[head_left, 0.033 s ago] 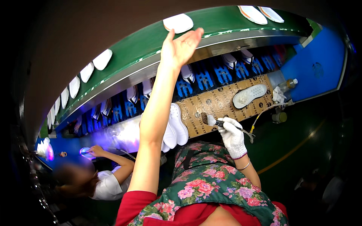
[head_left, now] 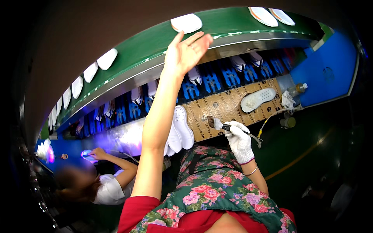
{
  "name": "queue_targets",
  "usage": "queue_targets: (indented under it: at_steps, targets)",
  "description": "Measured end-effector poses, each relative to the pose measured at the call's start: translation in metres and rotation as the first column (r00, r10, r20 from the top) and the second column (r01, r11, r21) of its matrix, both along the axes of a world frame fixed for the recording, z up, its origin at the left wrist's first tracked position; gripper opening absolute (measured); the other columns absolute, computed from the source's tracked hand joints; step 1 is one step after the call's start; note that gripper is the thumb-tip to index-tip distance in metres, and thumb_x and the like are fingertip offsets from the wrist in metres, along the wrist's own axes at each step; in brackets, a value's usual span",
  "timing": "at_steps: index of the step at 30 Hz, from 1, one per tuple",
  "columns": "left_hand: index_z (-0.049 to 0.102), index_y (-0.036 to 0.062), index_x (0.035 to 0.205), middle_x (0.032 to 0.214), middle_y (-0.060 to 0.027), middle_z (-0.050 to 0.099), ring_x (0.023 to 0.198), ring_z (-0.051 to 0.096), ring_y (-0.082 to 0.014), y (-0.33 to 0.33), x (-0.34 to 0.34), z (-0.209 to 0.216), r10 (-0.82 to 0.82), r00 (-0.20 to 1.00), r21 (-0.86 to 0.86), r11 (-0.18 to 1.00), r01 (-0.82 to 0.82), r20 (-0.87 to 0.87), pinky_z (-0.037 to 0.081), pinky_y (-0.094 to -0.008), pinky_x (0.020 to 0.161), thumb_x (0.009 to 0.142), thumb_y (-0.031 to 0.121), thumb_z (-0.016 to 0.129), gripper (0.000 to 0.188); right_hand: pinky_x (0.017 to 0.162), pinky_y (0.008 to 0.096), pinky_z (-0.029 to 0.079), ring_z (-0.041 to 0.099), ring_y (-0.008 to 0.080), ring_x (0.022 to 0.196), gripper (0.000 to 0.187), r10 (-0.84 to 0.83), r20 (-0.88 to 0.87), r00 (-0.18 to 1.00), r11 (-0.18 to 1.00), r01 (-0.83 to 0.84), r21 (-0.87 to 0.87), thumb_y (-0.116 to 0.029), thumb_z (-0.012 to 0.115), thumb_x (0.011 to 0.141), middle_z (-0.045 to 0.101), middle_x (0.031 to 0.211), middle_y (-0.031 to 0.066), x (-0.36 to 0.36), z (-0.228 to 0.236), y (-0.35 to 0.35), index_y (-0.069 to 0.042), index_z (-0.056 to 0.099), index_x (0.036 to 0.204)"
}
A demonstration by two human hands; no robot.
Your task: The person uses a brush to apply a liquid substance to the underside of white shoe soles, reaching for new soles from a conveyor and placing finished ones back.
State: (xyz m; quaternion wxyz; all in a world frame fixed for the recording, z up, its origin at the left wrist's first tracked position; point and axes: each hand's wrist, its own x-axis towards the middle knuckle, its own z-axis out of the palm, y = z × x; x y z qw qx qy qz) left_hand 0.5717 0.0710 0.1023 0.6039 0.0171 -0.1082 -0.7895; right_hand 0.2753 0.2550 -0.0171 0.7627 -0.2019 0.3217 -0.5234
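My bare left hand (head_left: pixel 187 52) reaches up over the edge of a green belt (head_left: pixel 229 25), its fingers apart and holding nothing. Its fingertips are right by a white shoe sole (head_left: pixel 187 23) on the belt; whether they touch it I cannot tell. My right hand (head_left: pixel 237 141), in a white knitted glove, is closed round a brush (head_left: pixel 216 123) with a black handle and dark bristles. The brush hovers over a cardboard-covered bench (head_left: pixel 211 106). A white sole (head_left: pixel 257 99) lies there, cloudy at its heel end. Several white soles (head_left: pixel 182 128) lie overlapped left of the cardboard, partly behind my left forearm.
More soles (head_left: pixel 107 59) rest along the belt. Beneath it, shoe uppers (head_left: pixel 195 76) sit among blue holders (head_left: pixel 212 82). A bottle (head_left: pixel 297 89) and crumpled white paper (head_left: pixel 287 99) are at the bench's right end. At left, a co-worker's hand (head_left: pixel 99 153) is near purple light.
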Motion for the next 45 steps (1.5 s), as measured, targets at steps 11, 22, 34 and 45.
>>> queue_targets:
  at_steps: [11, 22, 34, 45]
  targets:
    - [0.072, -0.0015, 0.096, 0.095, -0.0172, 0.067, 0.068, 0.069, -0.0275, 0.135, 0.221, -0.028, 0.103, -0.863, -0.812, 0.409, -0.417, 0.495, 0.053, -0.0387, 0.071, 0.080, 0.007, 0.073, 0.018, 0.068, 0.0273, 0.052, 0.065, 0.0199, 0.081, 0.026, 0.145, -0.112, 0.983, 0.986, -0.134, 0.099, 0.000, 0.067, 0.088, 0.069, 0.105, 0.0184, 0.048, -0.007, 0.002, 0.008, 0.064, 0.113]
    - [0.050, 0.0048, 0.111, 0.124, -0.0186, 0.057, 0.112, 0.058, -0.0259, 0.336, 0.182, -0.040, 0.555, -0.705, -0.762, -0.183, -0.622, 0.441, 0.047, -0.0382, 0.099, 0.090, 0.008, 0.057, 0.023, 0.076, 0.0258, 0.054, 0.064, 0.0169, 0.086, 0.024, 0.248, 0.105, 0.963, 0.967, -0.238, -0.095, -0.004, 0.066, 0.090, 0.066, 0.109, 0.0148, 0.072, 0.041, -0.023, 0.002, 0.062, 0.113]
    - [0.066, 0.0012, 0.116, 0.106, -0.0107, 0.070, 0.096, 0.069, -0.0183, 0.295, 0.071, -0.155, 0.299, 0.618, 0.118, 0.832, -0.542, 0.727, 0.056, -0.0318, 0.086, 0.092, 0.020, 0.060, 0.031, 0.081, 0.0342, 0.058, 0.068, 0.0269, 0.099, 0.022, 0.384, -0.334, 0.861, 0.803, -0.490, -0.340, 0.007, 0.069, 0.079, 0.068, 0.111, 0.0185, 0.139, 0.081, 0.024, 0.004, 0.070, 0.101]
    - [0.040, 0.0027, 0.148, 0.127, -0.0316, 0.058, 0.115, 0.058, -0.0514, 0.335, -0.042, -0.160, 0.063, 0.979, 0.196, 0.980, -0.024, -0.193, 0.044, -0.0566, 0.104, 0.081, 0.092, 0.016, 0.114, 0.088, 0.0323, 0.053, 0.068, 0.0219, 0.096, 0.018, 0.174, -0.605, 0.777, 0.619, -0.564, -0.546, 0.008, 0.070, 0.078, 0.073, 0.102, 0.0167, 0.135, 0.082, 0.016, 0.005, 0.074, 0.096]
